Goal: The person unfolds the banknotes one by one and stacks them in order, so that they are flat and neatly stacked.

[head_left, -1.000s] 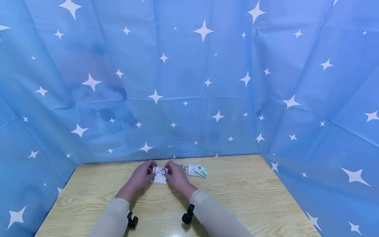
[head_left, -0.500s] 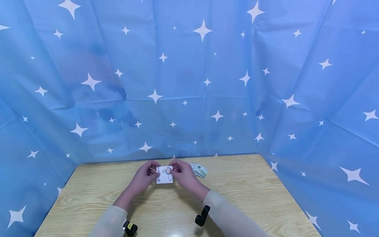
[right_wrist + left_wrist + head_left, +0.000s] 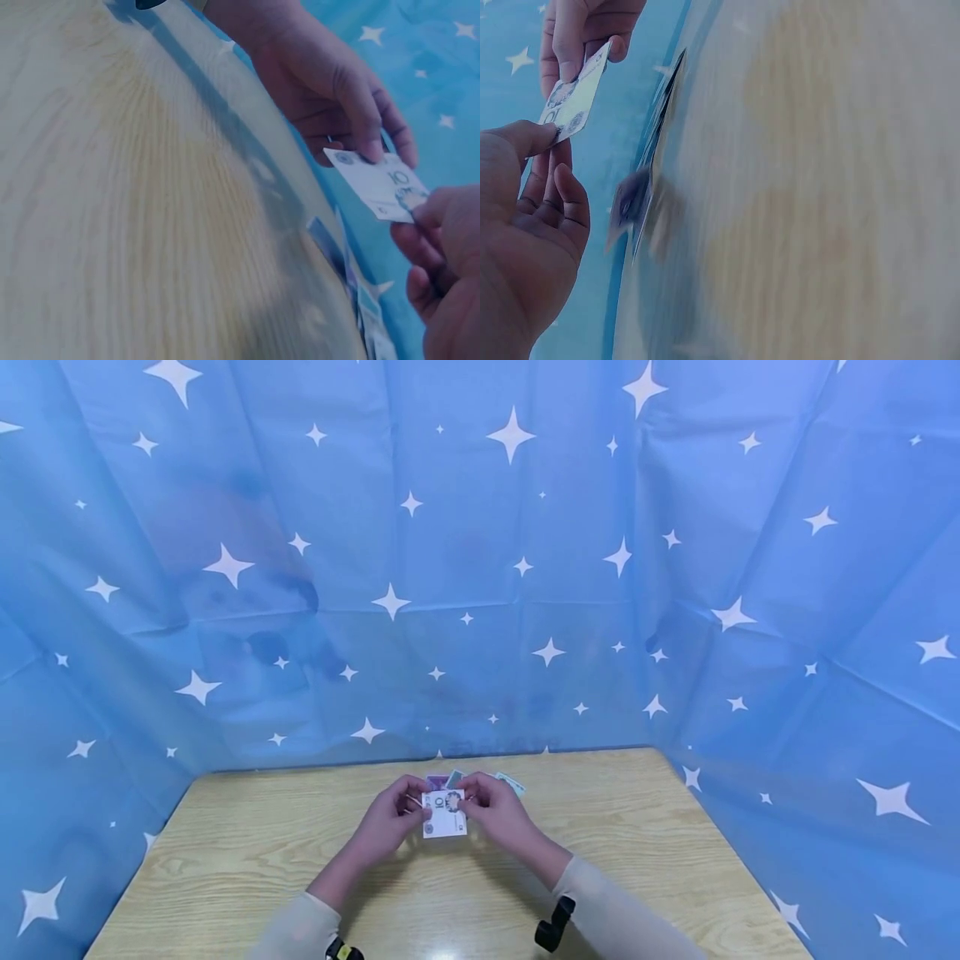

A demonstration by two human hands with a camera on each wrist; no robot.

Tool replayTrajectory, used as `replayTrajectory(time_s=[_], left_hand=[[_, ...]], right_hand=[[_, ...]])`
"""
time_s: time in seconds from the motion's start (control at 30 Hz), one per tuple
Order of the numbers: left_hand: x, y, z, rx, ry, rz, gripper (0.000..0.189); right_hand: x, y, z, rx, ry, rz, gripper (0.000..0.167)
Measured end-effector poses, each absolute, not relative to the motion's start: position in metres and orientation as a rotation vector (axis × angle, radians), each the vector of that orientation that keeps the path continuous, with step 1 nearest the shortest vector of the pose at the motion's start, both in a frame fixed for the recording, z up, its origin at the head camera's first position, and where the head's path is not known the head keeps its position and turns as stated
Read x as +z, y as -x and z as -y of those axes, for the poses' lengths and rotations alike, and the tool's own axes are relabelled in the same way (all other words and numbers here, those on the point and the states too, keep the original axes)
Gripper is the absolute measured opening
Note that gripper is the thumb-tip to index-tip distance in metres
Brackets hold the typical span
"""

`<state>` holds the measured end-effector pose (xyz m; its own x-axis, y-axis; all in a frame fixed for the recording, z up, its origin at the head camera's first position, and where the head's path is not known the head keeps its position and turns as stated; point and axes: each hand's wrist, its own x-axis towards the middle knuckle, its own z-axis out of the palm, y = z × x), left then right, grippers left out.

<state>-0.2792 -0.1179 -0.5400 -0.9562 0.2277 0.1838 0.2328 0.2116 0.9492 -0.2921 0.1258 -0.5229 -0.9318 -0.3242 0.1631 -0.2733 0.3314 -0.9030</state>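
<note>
A small white banknote (image 3: pixel 444 823) printed with a 10 is stretched between both hands above the far part of the table. My left hand (image 3: pixel 390 818) pinches its left end between thumb and fingers. At the other end, my right hand (image 3: pixel 501 814) does the same, its thumb lying on the printed face. In the right wrist view the banknote (image 3: pixel 379 184) is tilted, with the figure 10 plain to see. Behind the hands several more banknotes lie on the table, among them a purple one (image 3: pixel 436 782) and a green one (image 3: pixel 512 783); the hands partly hide them.
The wood-grain table (image 3: pixel 600 860) reaches to a blue curtain (image 3: pixel 480 677) with white stars, which hangs along its back and sides. The loose notes lie close to the table's back edge.
Both hands have moved right and a little nearer with the banknote, now in front of the loose notes. A purple note shows behind it, and the green one is more covered.
</note>
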Motion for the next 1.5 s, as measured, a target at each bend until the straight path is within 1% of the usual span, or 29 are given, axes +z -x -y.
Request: replayTrajectory(time_s=[0.23, 0.43, 0.53, 0.6, 0.77, 0.87, 1.1, 1.37, 1.5], left_hand=[[-0.545, 0.270, 0.097, -1.983, 0.484, 2.407, 0.031], [-0.545, 0.263, 0.085, -2.076, 0.450, 2.393, 0.041], [-0.546, 0.259, 0.080, -2.098, 0.448, 2.413, 0.043], [-0.548, 0.257, 0.078, -2.127, 0.443, 2.414, 0.040], [-0.553, 0.256, 0.076, -2.142, 0.423, 2.424, 0.022], [-0.555, 0.257, 0.076, -2.108, 0.422, 2.448, 0.016], [-0.553, 0.257, 0.079, -2.100, 0.402, 2.458, 0.013], [-0.543, 0.261, 0.082, -2.088, 0.325, 2.411, 0.012], [-0.540, 0.265, 0.082, -2.087, 0.292, 2.390, 0.011]], right_hand=[[-0.525, 0.281, -0.146, -1.720, 0.536, -2.534, 0.023], [-0.524, 0.275, -0.158, -1.757, 0.497, -2.506, 0.023], [-0.521, 0.274, -0.161, -1.776, 0.480, -2.497, 0.022], [-0.520, 0.273, -0.162, -1.791, 0.469, -2.488, 0.022], [-0.518, 0.273, -0.164, -1.836, 0.455, -2.461, 0.022], [-0.520, 0.272, -0.164, -1.862, 0.439, -2.447, 0.020], [-0.523, 0.270, -0.162, -1.923, 0.398, -2.441, 0.007], [-0.534, 0.263, -0.161, -1.984, 0.337, -2.335, 0.008], [-0.538, 0.255, -0.161, -1.976, 0.335, -2.290, 0.012]])
